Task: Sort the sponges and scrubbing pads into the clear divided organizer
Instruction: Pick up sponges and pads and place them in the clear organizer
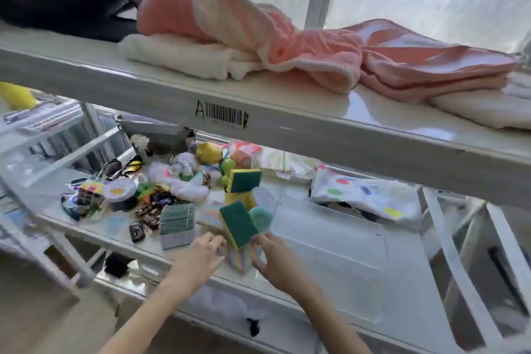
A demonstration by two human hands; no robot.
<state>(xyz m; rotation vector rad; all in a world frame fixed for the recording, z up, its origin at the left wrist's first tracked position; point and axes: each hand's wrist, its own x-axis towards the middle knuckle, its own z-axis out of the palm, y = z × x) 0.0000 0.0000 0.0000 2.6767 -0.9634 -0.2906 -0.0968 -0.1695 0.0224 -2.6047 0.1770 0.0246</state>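
Observation:
A green and yellow sponge [238, 223] leans upright at the front of the middle shelf, over a pastel striped pad [240, 261]. My left hand [198, 253] has curled fingers at the pad's left edge. My right hand [275, 256] pinches the pad's right edge, its fingertips against the sponge's lower end. A teal round scrubber [260, 217] sits just behind. Further back a second green and yellow sponge [244, 179] stands on a yellow one [238, 200]. The clear organizer's walls around them are too faint to make out. A stack of grey-green scrubbing pads [176, 218] lies to the left.
A jumble of small toys, a puzzle cube [90, 190] and a round tin [119, 191] fills the shelf's left. A big clear bin [339, 241] and a dotted cloth [365, 195] sit right. The upper shelf [258, 121] with pink towels [316, 49] overhangs closely.

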